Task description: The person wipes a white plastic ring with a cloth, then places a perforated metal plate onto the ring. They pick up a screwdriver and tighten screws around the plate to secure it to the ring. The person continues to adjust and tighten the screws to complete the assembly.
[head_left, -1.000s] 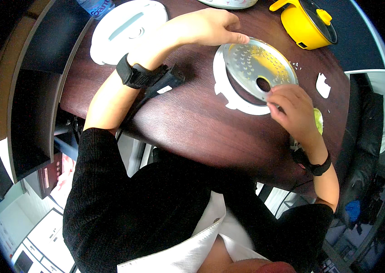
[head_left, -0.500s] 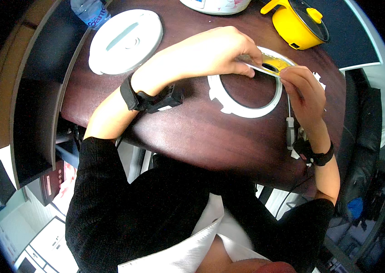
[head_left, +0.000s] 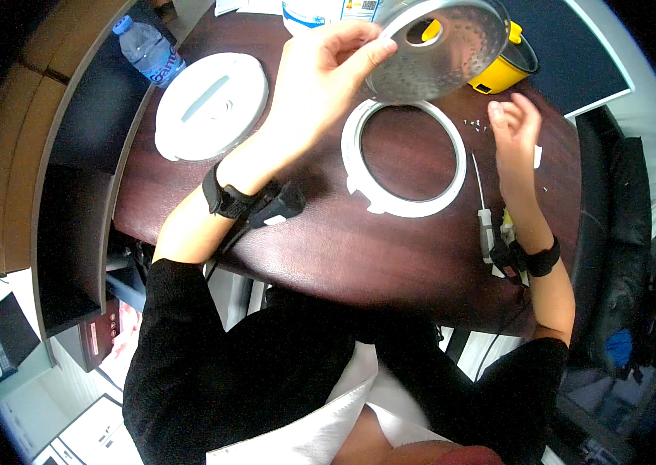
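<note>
My left hand (head_left: 328, 81) pinches the rim of a round, shiny metal plate (head_left: 429, 74) with a hole in its middle. The plate is held tilted above the far side of the table. Below it, a white plastic ring (head_left: 413, 208) with small tabs lies flat on the dark table. My right hand (head_left: 515, 128) is raised to the right of the ring, fingers loosely bent and apart, holding nothing. Close to it lie several small screws (head_left: 477, 125). A screwdriver (head_left: 486, 229) with a grey handle rests just left of my right wrist.
A white round lid (head_left: 212, 108) lies at the left of the brown table (head_left: 320, 256). Behind it stands a plastic water bottle (head_left: 147, 50). At the far right is a yellow pot (head_left: 496, 77), partly covered by the plate. A white container (head_left: 302, 17) shows at the far edge.
My left hand has lifted the metal plate up and away from the white ring. My right hand has let go of it and opened. The view has shifted slightly.
</note>
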A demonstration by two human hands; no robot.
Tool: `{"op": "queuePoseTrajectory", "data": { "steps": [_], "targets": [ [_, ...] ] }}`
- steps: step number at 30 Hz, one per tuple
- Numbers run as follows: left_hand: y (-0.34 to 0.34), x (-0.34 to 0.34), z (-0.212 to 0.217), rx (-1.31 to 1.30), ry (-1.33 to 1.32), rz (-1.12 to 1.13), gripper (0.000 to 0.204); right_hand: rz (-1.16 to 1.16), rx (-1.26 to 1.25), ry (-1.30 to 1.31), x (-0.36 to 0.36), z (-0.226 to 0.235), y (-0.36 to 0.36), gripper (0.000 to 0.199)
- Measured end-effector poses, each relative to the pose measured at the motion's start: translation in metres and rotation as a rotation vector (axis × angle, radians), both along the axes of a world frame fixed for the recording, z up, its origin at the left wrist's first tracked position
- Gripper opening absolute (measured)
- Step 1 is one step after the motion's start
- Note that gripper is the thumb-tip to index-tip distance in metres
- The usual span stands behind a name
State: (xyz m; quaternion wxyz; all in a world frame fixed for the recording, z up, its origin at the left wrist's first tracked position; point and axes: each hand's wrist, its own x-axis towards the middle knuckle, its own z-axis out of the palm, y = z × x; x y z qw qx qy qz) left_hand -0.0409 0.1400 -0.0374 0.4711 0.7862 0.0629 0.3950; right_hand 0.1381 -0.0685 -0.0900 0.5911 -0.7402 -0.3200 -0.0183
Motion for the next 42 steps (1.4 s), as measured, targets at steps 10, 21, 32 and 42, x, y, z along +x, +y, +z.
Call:
{"op": "queuePoseTrajectory", "data": {
  "steps": [10, 21, 32, 42],
  "targets": [
    [-0.012, -0.019, -0.012, -0.601, 0.33, -0.482, 0.029, 0.396, 0.149, 0.725, 0.014, 0.003, -0.002, 0.023],
    [-0.002, -0.035, -0.042, -0.746, 0.483, -0.472, 0.024, 0.496, -0.254, 0.527, 0.038, -0.006, 0.004, 0.025],
    [-0.01, -0.048, -0.027, -0.02, 0.302, -0.215, 0.015, 0.523, -0.375, 0.08, 0.049, 0.012, 0.002, 0.022],
    [-0.034, -0.039, -0.017, 0.659, 0.232, -0.426, 0.019, 0.726, -0.405, 0.392, 0.048, -0.003, -0.007, 0.023]
  ]
}}
